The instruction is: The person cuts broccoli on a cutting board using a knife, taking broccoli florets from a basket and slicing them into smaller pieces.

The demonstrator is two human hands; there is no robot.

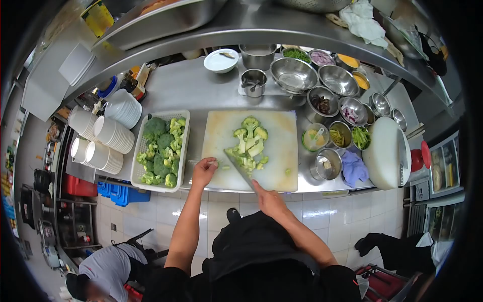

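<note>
My right hand [271, 202] is wrapped round the handle of a kitchen knife [238, 167]. Its blade points away and to the left, along the near left side of a pile of cut broccoli [249, 143]. Under both lies a white cutting board [279, 136] with yellowish stains. At the board's left edge, my left hand [203, 172] has its fingers drawn together; what they hold, if anything, is too small to make out. Small green bits [225, 167] lie between that hand and the blade. Left of the board, broccoli florets [160, 146] fill a white plastic basket [185, 146].
Metal bowls [294, 74] with chopped ingredients crowd the right and back right. A purple cloth [354, 168] lies by a round white board [385, 151]. Stacked white cups [111, 133] stand left. A metal shelf [251, 31] overhangs the back. Another person [108, 267] is at lower left.
</note>
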